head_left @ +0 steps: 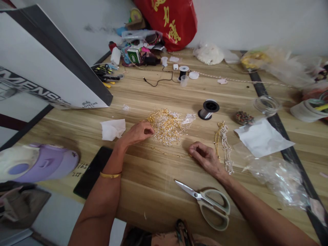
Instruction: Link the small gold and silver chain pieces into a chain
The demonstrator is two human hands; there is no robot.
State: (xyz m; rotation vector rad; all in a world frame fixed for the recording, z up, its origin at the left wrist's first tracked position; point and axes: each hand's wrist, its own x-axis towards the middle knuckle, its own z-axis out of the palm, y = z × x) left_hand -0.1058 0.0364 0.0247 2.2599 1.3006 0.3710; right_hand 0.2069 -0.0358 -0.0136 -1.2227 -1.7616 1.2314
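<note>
A heap of gold and silver beaded pieces [167, 127] lies on the wooden table. At its left edge is my left hand [138, 132], thumb and fingertips pressed together; anything between them is too small to make out. My right hand [205, 156] pinches the right end of a thin gold chain [166, 153], which runs leftward along the table below the heap. Beyond my right hand lie a gold chain [217, 138] and silver chains [226, 150]. White-handled scissors [205, 201] rest nearer to me, blades partly toward the left.
A wire spool [208, 109] stands behind the heap. White paper [262, 137], a clear plastic bag [282, 181] and a glass jar [266, 106] are at the right. A black phone [89, 174], a tissue [112, 129] and a large box [51, 61] are at the left.
</note>
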